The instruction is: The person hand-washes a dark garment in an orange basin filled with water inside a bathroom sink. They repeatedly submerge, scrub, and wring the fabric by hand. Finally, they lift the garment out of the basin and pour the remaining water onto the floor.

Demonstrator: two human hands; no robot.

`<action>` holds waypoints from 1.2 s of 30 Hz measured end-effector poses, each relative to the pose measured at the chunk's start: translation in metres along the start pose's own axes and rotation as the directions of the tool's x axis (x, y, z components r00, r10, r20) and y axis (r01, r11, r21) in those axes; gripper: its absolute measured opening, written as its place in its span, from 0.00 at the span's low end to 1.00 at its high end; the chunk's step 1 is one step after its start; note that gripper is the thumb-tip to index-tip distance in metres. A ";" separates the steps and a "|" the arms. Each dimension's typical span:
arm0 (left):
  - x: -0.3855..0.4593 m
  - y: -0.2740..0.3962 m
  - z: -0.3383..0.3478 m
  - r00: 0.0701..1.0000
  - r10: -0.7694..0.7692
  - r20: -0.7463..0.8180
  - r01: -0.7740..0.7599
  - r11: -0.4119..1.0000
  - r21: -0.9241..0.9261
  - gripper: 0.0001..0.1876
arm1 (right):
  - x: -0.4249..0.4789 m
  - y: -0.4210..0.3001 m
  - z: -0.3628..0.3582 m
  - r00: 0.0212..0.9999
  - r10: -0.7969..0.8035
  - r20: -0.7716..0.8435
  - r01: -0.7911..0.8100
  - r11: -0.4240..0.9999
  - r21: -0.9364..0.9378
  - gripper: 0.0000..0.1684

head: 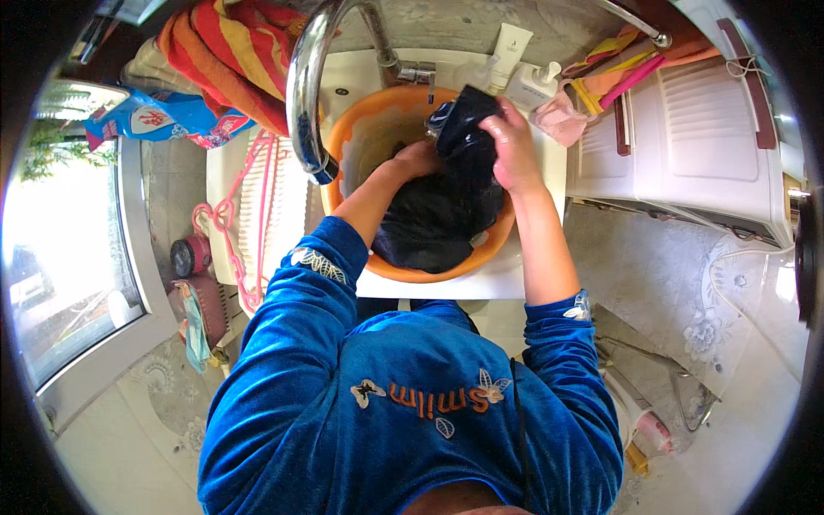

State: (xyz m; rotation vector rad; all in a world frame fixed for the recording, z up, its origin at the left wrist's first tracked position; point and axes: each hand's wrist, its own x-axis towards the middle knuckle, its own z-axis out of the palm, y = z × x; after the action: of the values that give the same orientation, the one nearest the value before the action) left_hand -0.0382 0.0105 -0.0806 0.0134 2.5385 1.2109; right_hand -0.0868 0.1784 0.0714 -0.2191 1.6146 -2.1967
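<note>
A wet black cloth garment (425, 222) is bunched in an orange plastic basin (444, 275), part of it drawn up above the rim. My right hand (515, 141) grips this raised, shiny fold on the basin's far right side. Lower and further left, my left hand (415, 159) is closed on the cloth inside the basin, its fingertips hidden by the fabric. The basin sits in a white washbasin (541, 257). Over its left side arches a chrome tap spout (306, 96), its dark end near the basin's rim. Any water under the garment is hidden.
A white tube (510, 55) and a white pump bottle (533, 84) stand behind the basin. A pink cloth (561, 117) hangs at the right. Left are a ribbed washboard surface (283, 199), pink hangers (225, 215) and striped towels (225, 58). White drawers (708, 129) stand right.
</note>
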 end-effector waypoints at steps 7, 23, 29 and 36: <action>-0.011 0.006 -0.008 0.953 -0.202 0.227 0.187 -0.197 -0.962 0.20 | 0.018 0.099 -0.033 0.937 0.036 -0.348 -0.200 0.872 -0.446 0.25; 0.007 0.002 -0.005 0.869 -0.476 0.135 -0.069 -0.386 -0.920 0.26 | 0.019 0.114 0.023 0.999 0.033 -0.012 -0.028 0.516 -0.856 0.22; -0.027 0.010 -0.018 0.986 -0.069 0.154 0.115 -0.394 -0.912 0.25 | -0.056 0.085 0.077 0.898 -0.392 0.202 0.369 0.416 -0.831 0.14; -0.015 0.039 -0.013 0.766 -0.643 -0.004 -0.204 -0.237 -0.950 0.13 | 0.007 0.100 0.063 0.991 -0.097 -0.096 -0.044 0.432 -0.901 0.16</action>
State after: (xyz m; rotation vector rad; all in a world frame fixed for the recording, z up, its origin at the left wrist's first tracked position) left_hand -0.0325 0.0232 -0.0390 -1.3735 0.7048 2.8942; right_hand -0.0481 0.0949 -0.0036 -0.3908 2.7523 -1.0898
